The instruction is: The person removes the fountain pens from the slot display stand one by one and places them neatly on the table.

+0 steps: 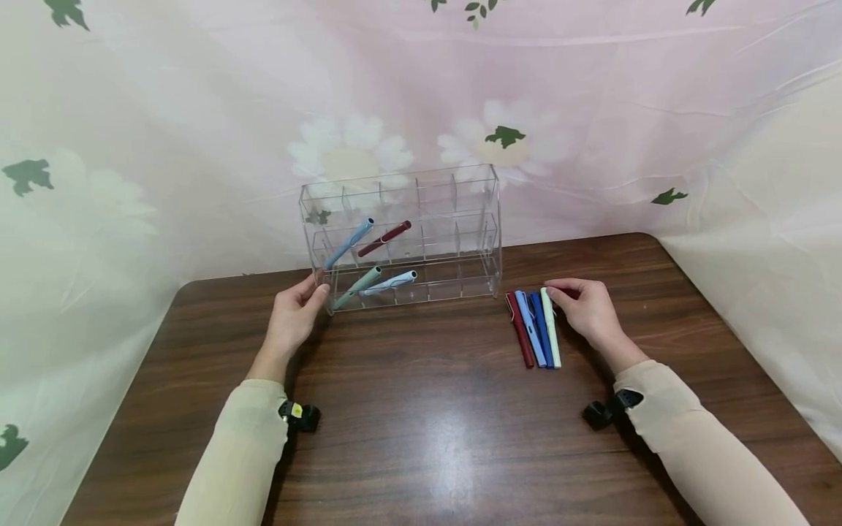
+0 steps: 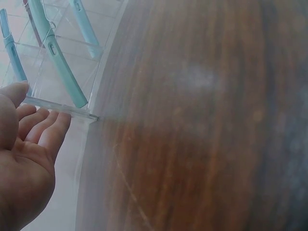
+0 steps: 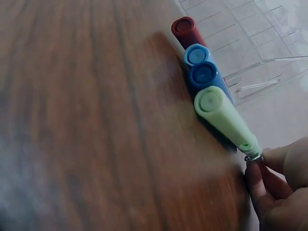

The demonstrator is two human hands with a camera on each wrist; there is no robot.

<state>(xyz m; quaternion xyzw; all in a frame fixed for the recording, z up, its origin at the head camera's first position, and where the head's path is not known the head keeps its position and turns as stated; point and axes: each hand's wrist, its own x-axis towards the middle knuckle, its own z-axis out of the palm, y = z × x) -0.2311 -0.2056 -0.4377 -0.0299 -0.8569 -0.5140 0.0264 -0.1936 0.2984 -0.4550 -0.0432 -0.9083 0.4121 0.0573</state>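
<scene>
A clear acrylic pen rack stands at the back of the table. My left hand holds its left side wall between thumb and fingers. Slanted in the left part of the rack are a blue pen, a dark red pen, a green pen and a pale blue pen. Right of the rack, a red pen, a light blue pen, a dark blue pen and a light green pen lie side by side. My right hand pinches the light green pen's far end.
The brown wooden table has its back edge close behind the rack. A flowered cloth hangs behind and at both sides. Each wrist carries a small black camera, on the left and on the right.
</scene>
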